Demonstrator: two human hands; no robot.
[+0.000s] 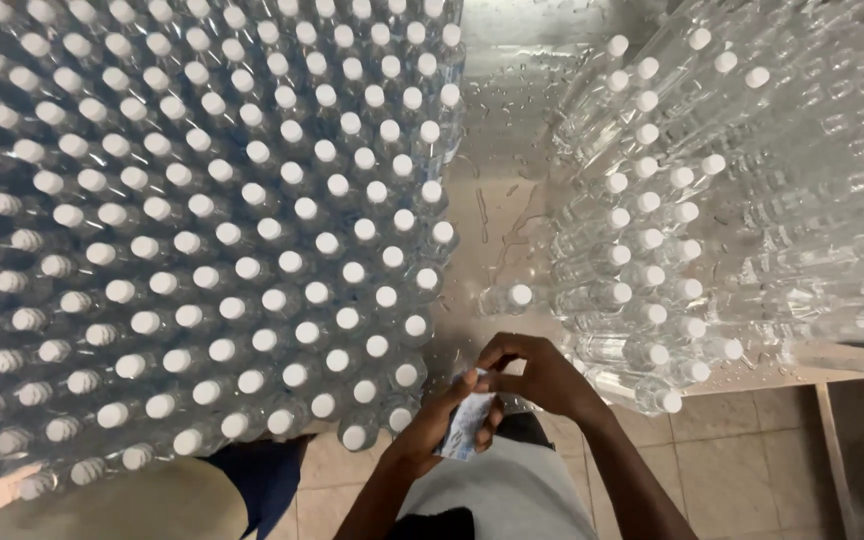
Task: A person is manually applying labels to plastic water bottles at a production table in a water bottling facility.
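Both hands [497,395] raised together, fingers [492,372] pinching label strip [464,425]

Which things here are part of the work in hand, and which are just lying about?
In hand:
- label strip, held in the left hand
- right hand, fingers picking at the strip's top

Just about:
- upright capped bottles
- bottles stacked on their sides
- single bottle
- wet metal table

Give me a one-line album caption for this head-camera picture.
Two hands, left and right, work a label between upright capped bottles and stacked bottles on a wet table.
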